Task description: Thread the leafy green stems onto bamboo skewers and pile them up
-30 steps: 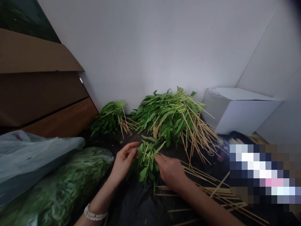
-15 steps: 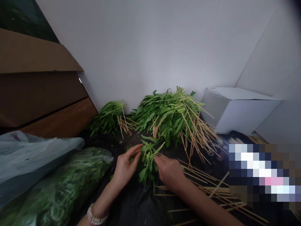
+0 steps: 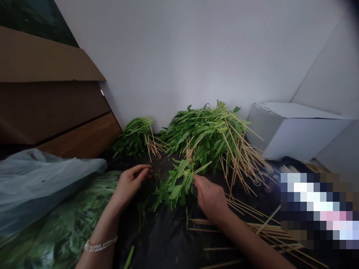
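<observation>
The right hand [image 3: 211, 198] turned its back to the view, so its fingertips were mostly hidden and its hold on the leafy greens [image 3: 178, 185] could not be made out. The left hand [image 3: 125, 186] was dim and soft at the tips, too unclear to tell whether it pinched anything. The right forearm [image 3: 246, 235] covered parts of the loose sticks [image 3: 269, 226]. The left edge cropped the brown box [image 3: 42, 104] and plastic bag [image 3: 56, 183]; coarse pixel squares [image 3: 316, 209] masked the lower right.
</observation>
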The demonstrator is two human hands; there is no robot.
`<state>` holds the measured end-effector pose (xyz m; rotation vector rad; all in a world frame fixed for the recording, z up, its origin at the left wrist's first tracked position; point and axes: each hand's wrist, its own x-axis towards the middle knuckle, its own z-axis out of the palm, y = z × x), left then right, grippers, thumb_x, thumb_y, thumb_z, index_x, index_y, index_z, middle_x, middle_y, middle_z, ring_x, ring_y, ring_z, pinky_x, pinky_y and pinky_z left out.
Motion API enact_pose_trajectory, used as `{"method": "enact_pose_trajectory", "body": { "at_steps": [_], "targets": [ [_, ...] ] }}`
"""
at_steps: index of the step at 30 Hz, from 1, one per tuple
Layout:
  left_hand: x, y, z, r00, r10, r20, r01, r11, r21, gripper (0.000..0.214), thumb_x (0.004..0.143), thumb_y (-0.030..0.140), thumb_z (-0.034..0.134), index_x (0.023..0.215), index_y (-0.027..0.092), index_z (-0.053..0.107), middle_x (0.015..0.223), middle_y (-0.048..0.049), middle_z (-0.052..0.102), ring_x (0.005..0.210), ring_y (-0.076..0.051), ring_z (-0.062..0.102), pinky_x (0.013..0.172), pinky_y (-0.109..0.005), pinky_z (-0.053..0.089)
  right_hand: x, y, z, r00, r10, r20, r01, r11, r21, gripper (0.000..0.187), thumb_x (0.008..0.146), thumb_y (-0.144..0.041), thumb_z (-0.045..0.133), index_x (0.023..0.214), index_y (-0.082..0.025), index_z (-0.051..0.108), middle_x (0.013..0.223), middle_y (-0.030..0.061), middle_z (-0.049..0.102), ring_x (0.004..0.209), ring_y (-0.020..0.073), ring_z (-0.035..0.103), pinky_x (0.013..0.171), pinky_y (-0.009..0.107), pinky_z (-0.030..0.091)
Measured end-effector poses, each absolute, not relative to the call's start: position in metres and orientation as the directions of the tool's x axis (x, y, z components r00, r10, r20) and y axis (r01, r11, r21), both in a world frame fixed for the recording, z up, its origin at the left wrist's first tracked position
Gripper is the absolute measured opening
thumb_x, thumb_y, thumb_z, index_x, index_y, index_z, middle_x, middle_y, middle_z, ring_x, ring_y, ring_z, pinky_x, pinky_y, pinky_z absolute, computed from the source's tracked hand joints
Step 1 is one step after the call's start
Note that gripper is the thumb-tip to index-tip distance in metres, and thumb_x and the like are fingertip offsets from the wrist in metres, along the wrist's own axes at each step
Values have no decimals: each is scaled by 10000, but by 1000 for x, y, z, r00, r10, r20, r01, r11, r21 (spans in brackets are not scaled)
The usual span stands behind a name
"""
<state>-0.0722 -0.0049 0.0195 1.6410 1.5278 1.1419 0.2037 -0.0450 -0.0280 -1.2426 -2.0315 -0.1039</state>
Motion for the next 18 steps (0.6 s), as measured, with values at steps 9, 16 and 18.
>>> {"method": "enact_pose_trajectory", "body": {
  "at_steps": [9, 16, 18],
  "targets": [
    [-76, -26, 29, 505, 829, -239, 599, -138, 789, 183, 740, 328, 670, 836, 184, 726, 685, -10, 662, 604, -147, 567, 554, -211, 407, 205, -44, -28, -251, 721, 646, 795, 534, -287, 321, 939, -125, 334, 1074, -134, 625, 784, 51, 672, 697, 157, 649, 640, 247, 438],
    [-88, -52, 39, 513, 840, -178, 791, -381, 479, 282, 686, 72, 472, 756, 226, 698, 825, -21, 647, 796, -182, 582, 745, -260, 414, 206, -44, -28, -265, 741, 617, 796, 529, -294, 332, 931, -116, 330, 1074, -130, 629, 769, 51, 664, 698, 156, 643, 645, 245, 439],
    [-94, -60, 35, 472, 862, -187, 841, -375, 390, 329, 622, 37, 452, 740, 234, 687, 847, -28, 639, 829, -199, 575, 758, -277, 403, 207, -43, -28, -270, 745, 610, 797, 529, -292, 328, 923, -112, 340, 1080, -130, 628, 781, 52, 669, 695, 157, 644, 642, 245, 439]
  ]
}}
